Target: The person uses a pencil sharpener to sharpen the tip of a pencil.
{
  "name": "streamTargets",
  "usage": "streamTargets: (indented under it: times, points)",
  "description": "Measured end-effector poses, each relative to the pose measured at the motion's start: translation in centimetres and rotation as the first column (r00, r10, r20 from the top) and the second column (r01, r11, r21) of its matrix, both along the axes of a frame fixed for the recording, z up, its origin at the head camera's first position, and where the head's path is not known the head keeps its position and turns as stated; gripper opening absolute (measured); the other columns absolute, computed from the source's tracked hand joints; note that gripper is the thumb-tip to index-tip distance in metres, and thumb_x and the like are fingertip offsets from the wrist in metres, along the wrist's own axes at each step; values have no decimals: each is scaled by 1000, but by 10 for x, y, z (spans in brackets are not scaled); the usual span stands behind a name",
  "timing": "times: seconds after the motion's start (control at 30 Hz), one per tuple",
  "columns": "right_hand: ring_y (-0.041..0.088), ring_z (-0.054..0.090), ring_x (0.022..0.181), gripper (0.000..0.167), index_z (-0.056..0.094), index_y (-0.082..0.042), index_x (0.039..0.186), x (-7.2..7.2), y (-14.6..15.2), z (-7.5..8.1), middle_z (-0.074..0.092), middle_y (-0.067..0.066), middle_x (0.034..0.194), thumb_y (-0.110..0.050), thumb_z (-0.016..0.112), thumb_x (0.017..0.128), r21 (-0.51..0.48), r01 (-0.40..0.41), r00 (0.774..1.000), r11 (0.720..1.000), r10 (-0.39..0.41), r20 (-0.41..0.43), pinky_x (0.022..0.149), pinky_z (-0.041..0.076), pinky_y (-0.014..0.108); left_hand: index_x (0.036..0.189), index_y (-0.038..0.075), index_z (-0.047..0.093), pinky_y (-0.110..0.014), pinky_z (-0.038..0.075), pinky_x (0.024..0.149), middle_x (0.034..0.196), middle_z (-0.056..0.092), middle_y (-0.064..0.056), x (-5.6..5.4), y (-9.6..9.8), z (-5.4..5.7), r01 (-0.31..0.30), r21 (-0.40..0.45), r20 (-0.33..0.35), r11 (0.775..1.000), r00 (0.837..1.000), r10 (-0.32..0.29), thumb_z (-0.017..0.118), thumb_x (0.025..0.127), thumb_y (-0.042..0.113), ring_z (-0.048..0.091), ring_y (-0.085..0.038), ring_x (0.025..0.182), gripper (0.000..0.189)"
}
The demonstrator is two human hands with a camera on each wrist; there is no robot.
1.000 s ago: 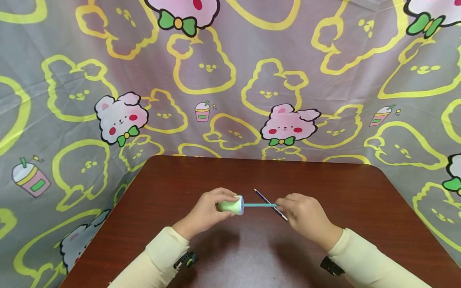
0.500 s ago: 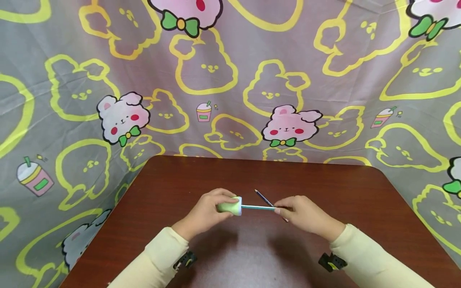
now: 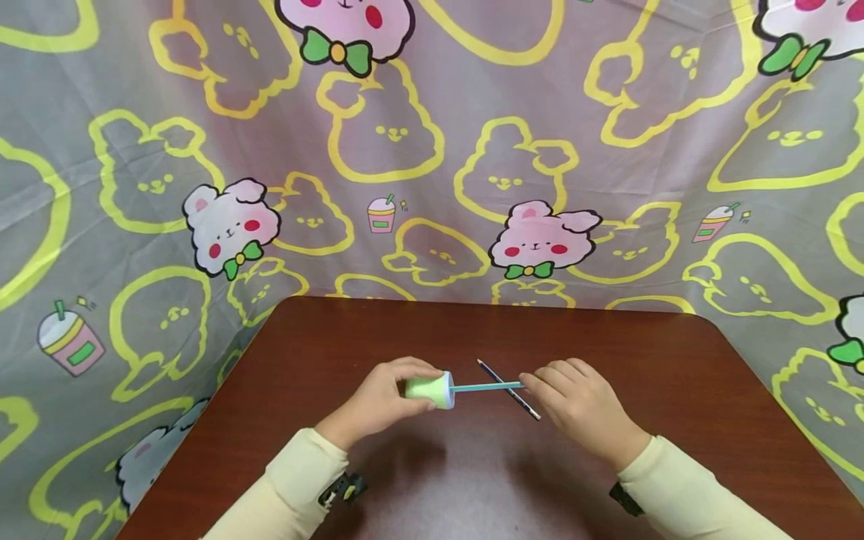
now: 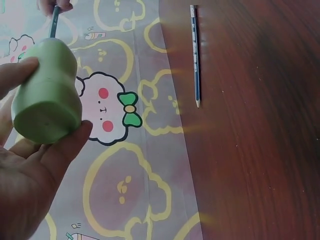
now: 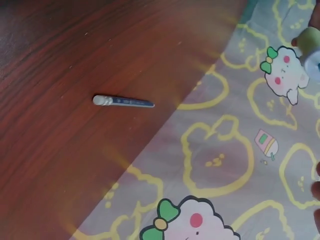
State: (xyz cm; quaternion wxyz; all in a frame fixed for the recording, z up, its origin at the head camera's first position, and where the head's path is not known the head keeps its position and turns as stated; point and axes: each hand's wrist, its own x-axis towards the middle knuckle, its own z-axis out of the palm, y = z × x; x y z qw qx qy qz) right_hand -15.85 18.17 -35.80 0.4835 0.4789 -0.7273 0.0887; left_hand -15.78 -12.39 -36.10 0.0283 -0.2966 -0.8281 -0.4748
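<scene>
My left hand grips a green, waisted pencil sharpener with a light blue end, held sideways above the table. A teal pencil runs into that blue end, so its tip is hidden. The pencil's other end is pinched between the thumb and fingers of my right hand. In the left wrist view the sharpener's rounded green base faces the camera, with the teal pencil beyond it. The right wrist view catches only part of the sharpener and some fingertips at its right edge.
A dark blue pencil with a white end lies diagonally on the brown wooden table, behind the teal one. Grey cloth with yellow outlines and cartoon animals hangs around the table's back and sides.
My right hand has turned at the wrist, back and forth, while pinching the teal pencil. My left hand and the sharpener have stayed almost in place. The blue pencil lies where it was.
</scene>
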Motion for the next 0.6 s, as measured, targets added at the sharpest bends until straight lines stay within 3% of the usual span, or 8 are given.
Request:
streamTargets:
  times: [0.3, 0.37, 0.47, 0.5, 0.53, 0.57, 0.6]
  points:
    - [16, 48, 56, 25, 65, -3, 81, 1, -9, 5, 55, -1, 68, -9, 48, 98, -40, -39, 994, 998, 35, -102, 52, 40, 28, 111, 3, 72, -25, 49, 78, 109, 69, -10, 0, 2, 1, 16, 34, 51, 999, 999, -18, 79, 74, 3, 62, -17, 96, 37]
    - [15, 47, 56, 26, 65, -4, 81, 2, -9, 3, 54, -2, 67, -11, 47, 98, -51, -29, 998, 998, 26, -65, 50, 39, 27, 110, 2, 72, -25, 49, 81, 109, 69, -9, 1, 3, 2, 12, 37, 45, 999, 999, -13, 79, 74, 2, 62, -18, 98, 37]
    - [11, 48, 56, 25, 67, -7, 81, 5, -8, 2, 55, -4, 66, -15, 51, 98, -53, 22, 995, 998, -17, 96, 49, 40, 25, 109, 1, 72, -26, 50, 82, 109, 68, -9, 2, 4, 2, 2, 34, 22, 999, 1000, -3, 79, 74, 0, 62, -21, 100, 35]
    - [9, 47, 56, 22, 68, -8, 81, 7, -7, 2, 55, -6, 65, -15, 55, 96, -46, 45, 981, 998, -36, 189, 48, 40, 24, 109, 1, 72, -25, 50, 82, 109, 68, -9, 3, 5, 2, 1, 30, 11, 1000, 1000, -2, 78, 75, -1, 62, -21, 101, 35]
    - [6, 47, 57, 19, 69, -9, 81, 9, -6, 3, 55, -9, 65, -16, 58, 95, -40, 68, 948, 997, -52, 315, 48, 40, 23, 109, 0, 72, -25, 51, 81, 109, 67, -9, 3, 5, 2, 0, 23, -6, 1000, 1000, 0, 78, 75, -1, 62, -22, 101, 35]
    - [3, 46, 57, 16, 71, -10, 82, 10, -6, 6, 55, -12, 65, -16, 61, 93, -28, 85, 884, 996, -63, 464, 50, 40, 22, 109, 0, 72, -25, 51, 79, 110, 67, -9, 3, 6, 2, 0, 15, -25, 1000, 1000, 0, 78, 75, -2, 62, -22, 101, 35]
    - [1, 44, 57, 14, 71, -11, 81, 12, -5, 8, 54, -14, 64, -15, 63, 92, -10, 100, 782, 995, -72, 620, 50, 39, 21, 109, -1, 72, -24, 52, 78, 110, 67, -9, 4, 6, 3, 0, 5, -44, 1000, 999, 1, 78, 76, -2, 62, -23, 101, 34]
